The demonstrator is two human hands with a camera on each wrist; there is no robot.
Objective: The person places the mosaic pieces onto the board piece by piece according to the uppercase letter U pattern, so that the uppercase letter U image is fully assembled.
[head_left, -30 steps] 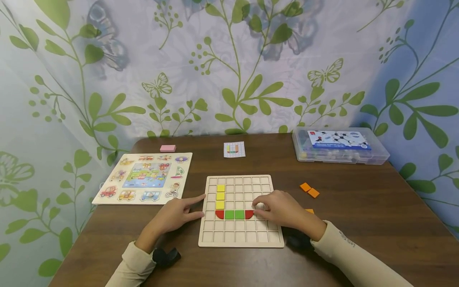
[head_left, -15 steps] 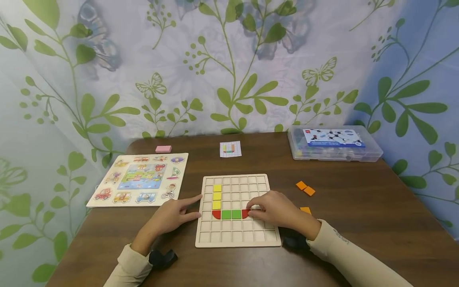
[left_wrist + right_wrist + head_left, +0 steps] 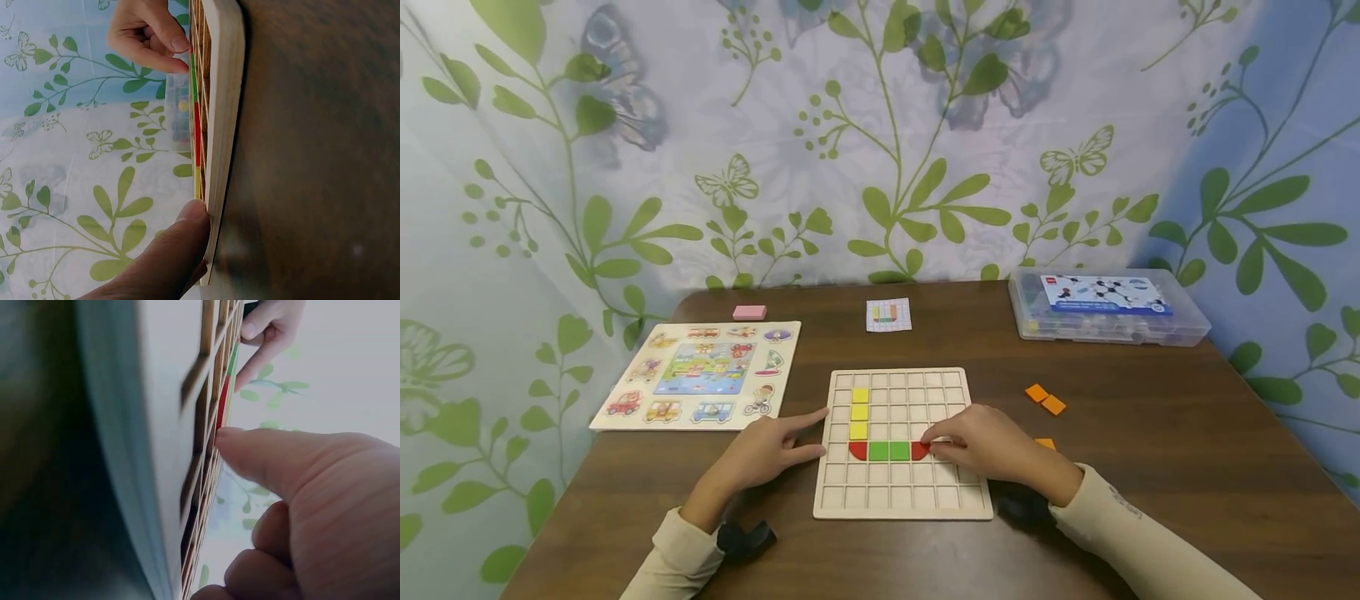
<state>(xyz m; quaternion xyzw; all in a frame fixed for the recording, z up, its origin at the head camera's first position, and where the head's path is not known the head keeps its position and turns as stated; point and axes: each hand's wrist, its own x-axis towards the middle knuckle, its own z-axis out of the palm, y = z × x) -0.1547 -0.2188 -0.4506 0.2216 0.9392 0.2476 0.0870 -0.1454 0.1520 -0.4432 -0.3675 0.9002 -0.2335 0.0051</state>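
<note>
Left hand (image 3: 766, 450), thumb and index spread, touches edge of wooden board (image 3: 879, 497), likely steadying it. Square recesses (image 3: 900, 497) hold yellow tiles (image 3: 860, 412), rounded left red tile (image 3: 858, 451), green tiles (image 3: 877, 451), right red tile (image 3: 917, 452). Right hand (image 3: 981, 442): thumb and index narrow at last, perhaps seating it; whether pinching, cannot tell.

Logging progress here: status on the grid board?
Left fingers touching grid board, left edge. Right fingers on right-end red tile. Orange tiles off board. Nothing visibly in the way.

Shows print (image 3: 1108, 307) on the label (image 3: 1105, 295) of the plastic case (image 3: 1112, 332), too small to read. Carries lettering (image 3: 1124, 502) on the right sleeve (image 3: 1142, 537), likewise illegible.
</note>
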